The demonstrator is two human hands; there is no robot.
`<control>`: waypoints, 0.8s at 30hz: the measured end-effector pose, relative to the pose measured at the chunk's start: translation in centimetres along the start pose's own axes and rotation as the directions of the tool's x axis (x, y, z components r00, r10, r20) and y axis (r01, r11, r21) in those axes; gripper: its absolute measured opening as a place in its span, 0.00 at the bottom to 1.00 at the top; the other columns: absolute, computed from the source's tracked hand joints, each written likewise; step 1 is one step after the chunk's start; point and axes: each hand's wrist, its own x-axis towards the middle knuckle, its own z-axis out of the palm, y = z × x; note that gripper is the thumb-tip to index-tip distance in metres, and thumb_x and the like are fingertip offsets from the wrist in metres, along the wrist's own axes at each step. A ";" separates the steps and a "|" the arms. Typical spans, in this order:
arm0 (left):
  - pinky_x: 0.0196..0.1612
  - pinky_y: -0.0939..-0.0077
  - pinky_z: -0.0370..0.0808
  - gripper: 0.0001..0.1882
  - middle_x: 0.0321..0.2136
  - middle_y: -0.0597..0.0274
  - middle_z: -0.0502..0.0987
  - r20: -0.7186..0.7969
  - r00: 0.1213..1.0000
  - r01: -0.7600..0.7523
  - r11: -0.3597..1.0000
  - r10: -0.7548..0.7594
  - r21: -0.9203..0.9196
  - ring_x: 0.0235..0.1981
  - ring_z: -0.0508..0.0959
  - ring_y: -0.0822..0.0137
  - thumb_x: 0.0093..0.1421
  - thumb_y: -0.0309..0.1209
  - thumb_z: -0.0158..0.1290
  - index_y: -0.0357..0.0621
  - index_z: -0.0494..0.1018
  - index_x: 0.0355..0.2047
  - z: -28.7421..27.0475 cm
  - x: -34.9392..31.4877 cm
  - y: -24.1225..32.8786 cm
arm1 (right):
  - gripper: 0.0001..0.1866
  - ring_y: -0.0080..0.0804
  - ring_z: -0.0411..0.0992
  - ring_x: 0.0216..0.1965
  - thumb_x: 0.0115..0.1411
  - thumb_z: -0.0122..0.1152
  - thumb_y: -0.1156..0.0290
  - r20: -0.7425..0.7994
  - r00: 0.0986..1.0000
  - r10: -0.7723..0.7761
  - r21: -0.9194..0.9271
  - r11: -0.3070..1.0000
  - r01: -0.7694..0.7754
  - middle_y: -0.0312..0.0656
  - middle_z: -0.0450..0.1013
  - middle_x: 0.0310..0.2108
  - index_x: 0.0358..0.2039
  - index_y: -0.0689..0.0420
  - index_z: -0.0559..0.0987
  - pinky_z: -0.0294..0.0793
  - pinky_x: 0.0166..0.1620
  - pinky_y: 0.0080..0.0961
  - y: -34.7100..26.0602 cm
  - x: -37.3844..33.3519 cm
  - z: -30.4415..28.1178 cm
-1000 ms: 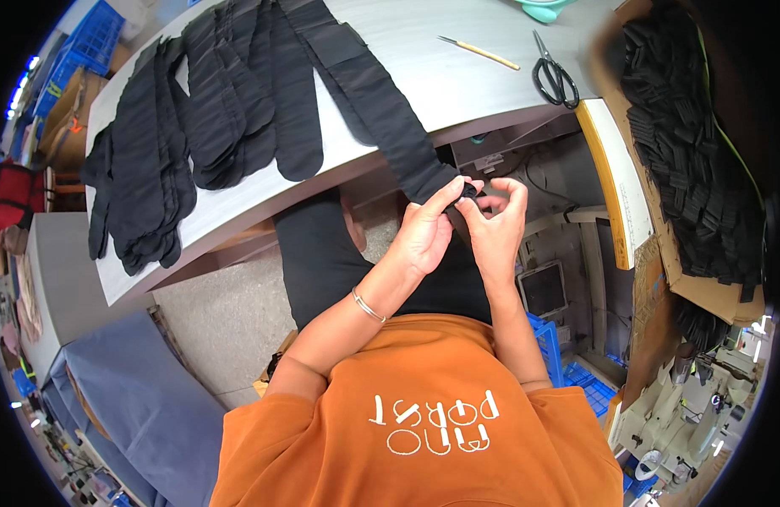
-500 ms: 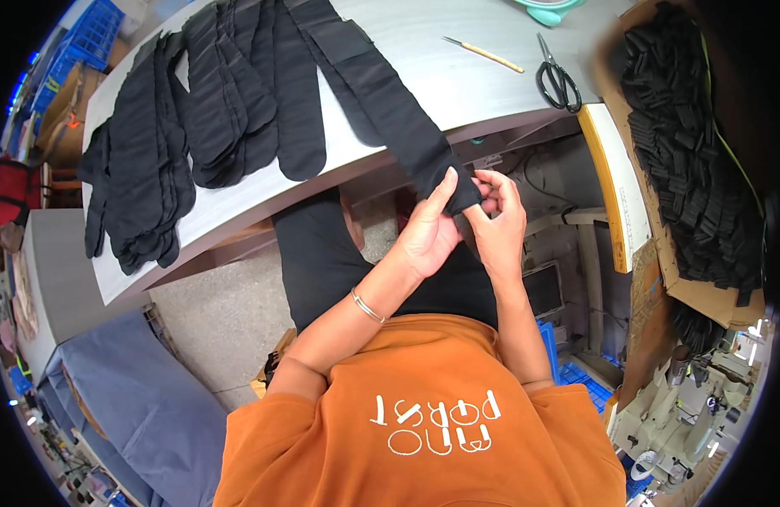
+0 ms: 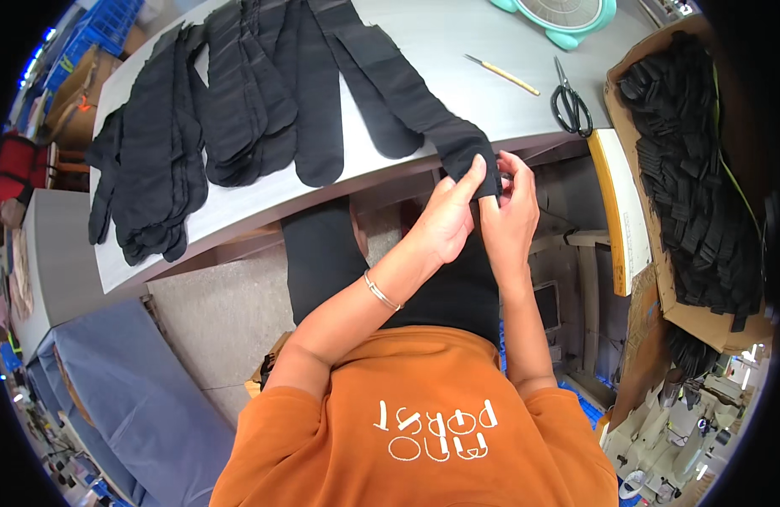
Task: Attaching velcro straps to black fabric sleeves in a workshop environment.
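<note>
A long black fabric strip point(image 3: 407, 89) runs down over the table's near edge, its lower end between my two hands. My left hand point(image 3: 451, 211) grips that end from the left, thumb pressed on top of the cloth. On the other side, my right hand point(image 3: 510, 207) has its fingers curled at the strip's edge, with the index fingertip and thumb against the fabric. What lies beneath the cloth is hidden. Several similar black strips with rounded ends point(image 3: 320, 118) lie overlapping across the grey table point(image 3: 457, 42), left of the held one.
Right of the strips lie a thin wooden-handled tool point(image 3: 510, 78) and black-handled scissors point(image 3: 570, 101). A turquoise-rimmed fan point(image 3: 567, 13) stands at the back. A cardboard box point(image 3: 626, 84) full of small black pieces point(image 3: 686, 169) is at the right. Blue cloth point(image 3: 145, 389) covers something at lower left.
The strip's lower end now bends upward over the table edge, and my hands sit slightly further right in the picture. The whole view has shifted, bringing more of the fan into sight.
</note>
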 end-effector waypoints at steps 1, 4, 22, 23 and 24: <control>0.46 0.71 0.77 0.21 0.37 0.61 0.79 0.001 1.000 0.012 0.999 -0.012 -0.036 0.39 0.80 0.67 0.68 0.48 0.51 0.40 0.74 0.43 0.0 0.6 0.6 | 0.24 0.39 0.76 0.43 0.58 0.63 0.73 -0.024 1.000 -0.015 0.013 1.000 0.015 0.49 0.68 0.51 0.55 0.60 0.71 0.77 0.45 0.32 -1.1 -0.2 -0.1; 0.44 0.69 0.79 0.19 0.34 0.59 0.79 -0.042 0.997 -0.062 0.996 0.059 -0.070 0.36 0.80 0.65 0.66 0.44 0.56 0.38 0.75 0.37 -0.7 2.5 2.8 | 0.28 0.46 0.73 0.49 0.55 0.66 0.77 -0.102 0.953 -0.286 -0.031 0.958 0.284 0.53 0.64 0.56 0.57 0.58 0.70 0.75 0.50 0.36 -1.2 -1.9 0.0; 0.51 0.71 0.76 0.16 0.37 0.59 0.79 -0.112 0.994 0.011 1.000 -0.009 0.017 0.44 0.79 0.67 0.65 0.38 0.59 0.36 0.75 0.40 -0.6 0.3 0.5 | 0.21 0.55 0.76 0.39 0.57 0.59 0.71 0.424 0.904 0.057 -0.483 0.858 0.173 0.60 0.72 0.46 0.53 0.50 0.73 0.78 0.38 0.47 0.0 -2.8 -1.1; 0.48 0.70 0.78 0.17 0.36 0.57 0.80 -0.201 0.978 -0.056 0.998 0.061 0.031 0.41 0.79 0.67 0.64 0.38 0.59 0.34 0.76 0.40 -0.7 0.5 0.6 | 0.21 0.55 0.76 0.39 0.57 0.59 0.71 0.426 0.903 0.050 -0.478 0.860 0.178 0.60 0.72 0.46 0.53 0.50 0.73 0.78 0.38 0.47 -0.2 -3.4 -1.0; 0.46 0.70 0.78 0.17 0.36 0.57 0.79 -0.238 0.969 -0.058 0.997 0.070 0.057 0.40 0.79 0.67 0.64 0.38 0.60 0.34 0.76 0.39 -0.6 0.1 0.4 | 0.17 0.58 0.76 0.38 0.58 0.58 0.72 0.425 0.905 0.035 -0.461 0.869 0.182 0.60 0.72 0.44 0.50 0.53 0.73 0.77 0.37 0.50 -0.3 -4.1 -0.7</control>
